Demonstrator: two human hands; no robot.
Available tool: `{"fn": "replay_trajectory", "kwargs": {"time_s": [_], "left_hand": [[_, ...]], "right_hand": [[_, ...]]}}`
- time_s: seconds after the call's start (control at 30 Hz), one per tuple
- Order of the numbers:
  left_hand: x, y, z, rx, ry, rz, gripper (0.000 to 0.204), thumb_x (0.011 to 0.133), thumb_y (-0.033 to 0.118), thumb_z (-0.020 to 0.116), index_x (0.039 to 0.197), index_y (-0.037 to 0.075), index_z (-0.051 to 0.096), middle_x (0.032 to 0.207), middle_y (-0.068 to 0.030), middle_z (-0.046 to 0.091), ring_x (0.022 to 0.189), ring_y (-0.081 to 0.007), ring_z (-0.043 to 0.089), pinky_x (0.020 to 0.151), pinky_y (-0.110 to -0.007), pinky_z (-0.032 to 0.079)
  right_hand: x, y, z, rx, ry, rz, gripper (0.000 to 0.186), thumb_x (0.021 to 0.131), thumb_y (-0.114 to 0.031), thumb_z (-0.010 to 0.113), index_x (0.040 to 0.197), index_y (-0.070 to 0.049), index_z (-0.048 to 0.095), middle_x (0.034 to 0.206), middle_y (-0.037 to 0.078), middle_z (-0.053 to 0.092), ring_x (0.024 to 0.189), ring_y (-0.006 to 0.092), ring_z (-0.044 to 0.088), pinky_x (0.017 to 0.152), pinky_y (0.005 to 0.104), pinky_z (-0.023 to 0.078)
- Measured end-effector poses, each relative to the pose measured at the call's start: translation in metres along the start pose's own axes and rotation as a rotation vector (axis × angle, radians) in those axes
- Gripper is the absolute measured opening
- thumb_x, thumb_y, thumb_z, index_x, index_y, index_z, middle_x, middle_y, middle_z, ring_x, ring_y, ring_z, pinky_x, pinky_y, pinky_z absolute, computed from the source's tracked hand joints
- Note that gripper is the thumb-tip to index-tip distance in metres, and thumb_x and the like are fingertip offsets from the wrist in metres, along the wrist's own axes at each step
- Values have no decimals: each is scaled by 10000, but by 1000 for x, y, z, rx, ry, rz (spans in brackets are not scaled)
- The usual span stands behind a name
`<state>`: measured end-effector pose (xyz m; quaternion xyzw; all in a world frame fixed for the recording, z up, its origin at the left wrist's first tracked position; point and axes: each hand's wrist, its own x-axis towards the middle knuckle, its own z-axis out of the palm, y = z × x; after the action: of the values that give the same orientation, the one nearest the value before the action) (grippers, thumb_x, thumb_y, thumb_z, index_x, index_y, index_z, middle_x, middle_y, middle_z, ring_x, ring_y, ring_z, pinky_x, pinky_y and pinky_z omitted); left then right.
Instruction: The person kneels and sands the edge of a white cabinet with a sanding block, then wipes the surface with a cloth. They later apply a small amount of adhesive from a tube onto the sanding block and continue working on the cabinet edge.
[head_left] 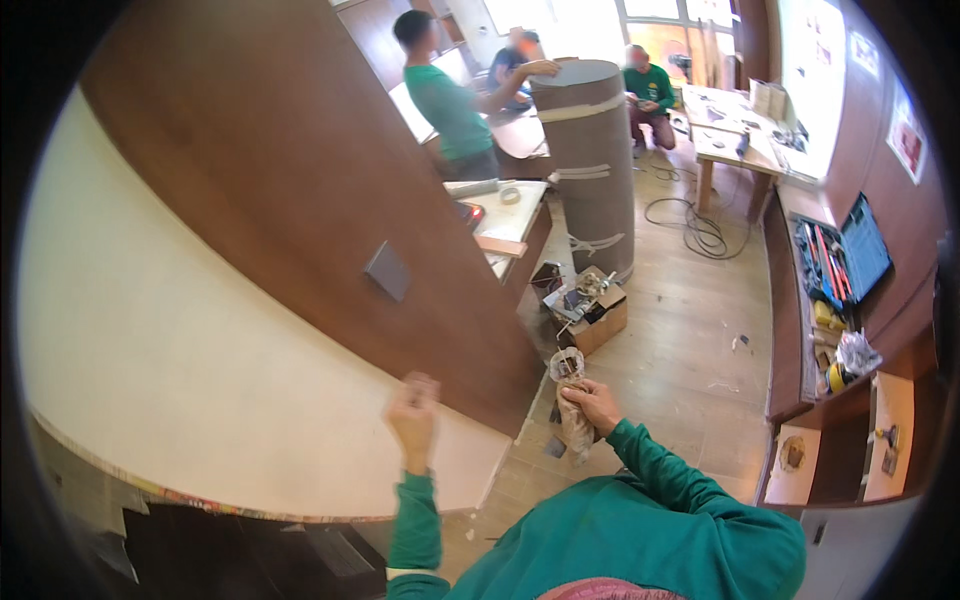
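Note:
My right hand, in a green sleeve, is closed round a see-through plastic container. The container has a wide open mouth and brownish contents; whether it is a bag or a cut bottle I cannot tell. My left hand is raised in front of a curved cream and brown panel. Motion smears its fingers, and I cannot make out anything in them. Just beyond the container stands an open cardboard box heaped with metal parts and tools.
A tall wrapped cylinder stands ahead, a person's hand on its top. Two other people are farther back. A cable lies coiled on the floor near a wooden table. An open blue tool case rests on the right ledge.

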<state>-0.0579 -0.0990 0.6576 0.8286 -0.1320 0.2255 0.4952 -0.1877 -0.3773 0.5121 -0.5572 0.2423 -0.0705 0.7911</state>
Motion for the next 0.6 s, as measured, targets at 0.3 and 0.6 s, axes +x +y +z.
{"fn": "replay_trajectory", "kwargs": {"time_s": [0.3,0.6], "left_hand": [[-96,25,53,-158,-224,-38,456,846,145,736,1259,-3,616,1193,-158,658,1022,-231,655,864,-308,521],[20,34,-30,274,318,566,227,854,64,659,1073,7,678,1021,-158,660,900,-308,643,783,-377,525]], "right_hand": [[-21,-57,116,137,-278,-200,153,876,-120,689,964,4,691,822,-11,630,726,66,546,638,221,434],[-40,-104,173,70,-505,-487,294,939,-181,629,1149,19,675,1120,57,645,1047,141,592,882,272,462]]}}
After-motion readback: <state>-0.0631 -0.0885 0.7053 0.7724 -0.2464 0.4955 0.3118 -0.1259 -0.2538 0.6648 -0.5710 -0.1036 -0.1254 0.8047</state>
